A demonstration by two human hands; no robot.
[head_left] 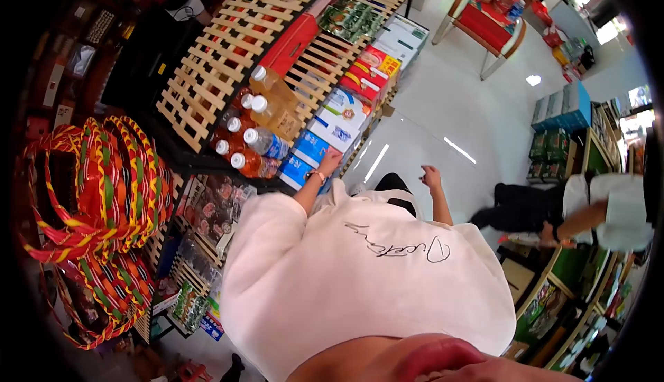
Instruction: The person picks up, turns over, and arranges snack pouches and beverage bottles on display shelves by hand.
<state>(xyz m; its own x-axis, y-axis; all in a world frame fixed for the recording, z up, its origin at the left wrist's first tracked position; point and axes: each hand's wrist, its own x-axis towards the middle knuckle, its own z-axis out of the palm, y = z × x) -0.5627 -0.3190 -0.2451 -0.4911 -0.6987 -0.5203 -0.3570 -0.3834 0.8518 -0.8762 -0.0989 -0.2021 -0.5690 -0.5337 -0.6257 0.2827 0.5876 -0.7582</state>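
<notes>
My left hand (pixel 330 163), with a bracelet at the wrist, rests at the edge of a blue box (pixel 312 146) on a slatted shelf. Its fingers look extended over the box, and it lifts nothing. A second blue box (pixel 294 170) lies beside it, nearer to me. White boxes with blue print (pixel 340 111) continue along the shelf. Just left of the boxes stand a clear water bottle (pixel 266 143) and several bottles of amber drink (pixel 275 114) with white caps. My right hand (pixel 431 176) hangs in the air over the floor, index finger stretched out, holding nothing.
Red and yellow boxes (pixel 370 72) and green packs (pixel 351 19) lie farther along the shelf. Striped woven baskets (pixel 104 181) stand at left. A person in a white top (pixel 588 206) is at right by shelving. A red chair (pixel 481 29) stands on the glossy floor (pixel 422 98).
</notes>
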